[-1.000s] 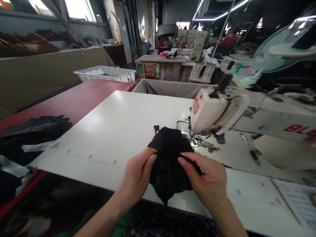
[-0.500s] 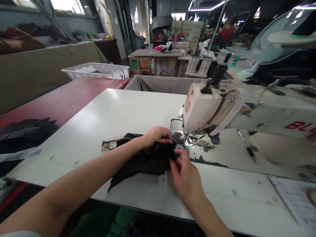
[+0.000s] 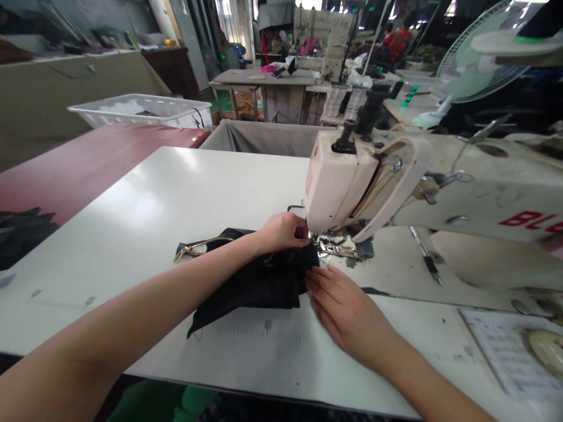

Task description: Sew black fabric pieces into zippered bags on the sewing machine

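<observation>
A piece of black fabric [image 3: 259, 281] lies on the white sewing table [image 3: 211, 193], its right edge close to the presser foot of the sewing machine [image 3: 338, 181]. A gold zipper [image 3: 193, 249] shows along its left part. My left hand [image 3: 284, 231] is closed on the fabric's upper edge in a pinch, right beside the needle area. My right hand [image 3: 347, 299] lies flat, fingers stretched out and touching the fabric's right edge. The spot under the presser foot is partly hidden by my left hand and the machine head.
A black pen [image 3: 426, 258] lies on the machine bed. Printed paper [image 3: 497, 346] is at the right. Beyond the table stand a white plastic basket [image 3: 141, 105], a grey cloth-lined bin [image 3: 264, 135] and a fan [image 3: 475, 53]. A person in red [image 3: 398, 44] is far back.
My left hand has shifted with the fabric nearer the presser foot. My right hand has gone from a bent-finger hold to lying flat. The view has turned slightly to the right.
</observation>
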{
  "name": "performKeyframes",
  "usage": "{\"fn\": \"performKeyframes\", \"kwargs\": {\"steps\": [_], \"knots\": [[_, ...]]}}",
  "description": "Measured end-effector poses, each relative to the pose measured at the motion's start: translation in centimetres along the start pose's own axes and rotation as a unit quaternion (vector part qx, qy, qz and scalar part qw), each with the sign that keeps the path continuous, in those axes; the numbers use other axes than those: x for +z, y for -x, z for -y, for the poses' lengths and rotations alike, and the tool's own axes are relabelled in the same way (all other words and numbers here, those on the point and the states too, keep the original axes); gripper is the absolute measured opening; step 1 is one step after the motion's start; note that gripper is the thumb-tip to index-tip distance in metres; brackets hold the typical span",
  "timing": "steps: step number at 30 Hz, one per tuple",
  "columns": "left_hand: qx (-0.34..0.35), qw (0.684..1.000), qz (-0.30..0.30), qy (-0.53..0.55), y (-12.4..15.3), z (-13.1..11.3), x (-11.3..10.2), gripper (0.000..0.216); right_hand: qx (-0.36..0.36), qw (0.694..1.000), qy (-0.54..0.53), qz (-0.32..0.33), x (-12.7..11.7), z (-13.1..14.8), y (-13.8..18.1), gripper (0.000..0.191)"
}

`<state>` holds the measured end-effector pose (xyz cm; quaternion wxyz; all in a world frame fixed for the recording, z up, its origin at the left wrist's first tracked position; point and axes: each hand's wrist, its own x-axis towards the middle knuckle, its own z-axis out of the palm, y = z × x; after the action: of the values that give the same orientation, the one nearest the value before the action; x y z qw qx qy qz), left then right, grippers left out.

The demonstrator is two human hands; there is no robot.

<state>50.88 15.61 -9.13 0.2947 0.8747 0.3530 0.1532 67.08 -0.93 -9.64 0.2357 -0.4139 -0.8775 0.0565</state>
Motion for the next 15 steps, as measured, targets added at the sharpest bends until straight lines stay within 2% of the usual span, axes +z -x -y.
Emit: {"fn": "performKeyframes", "kwargs": {"steps": [5, 15], "knots": [[-0.002, 1.0, -0.002, -0.001, -0.94, 0.06, -0.05, 0.016, 0.041, 0.999, -0.004, 0.021, 0.21, -0.12, 0.31, 0.039], [-0.001, 1.0, 0.001, 0.026, -1.08, 0.38, 0.01, 0.018, 0.036, 0.999, -0.005, 0.001, 0.13, 0.05, 0.22, 0.037]]}}
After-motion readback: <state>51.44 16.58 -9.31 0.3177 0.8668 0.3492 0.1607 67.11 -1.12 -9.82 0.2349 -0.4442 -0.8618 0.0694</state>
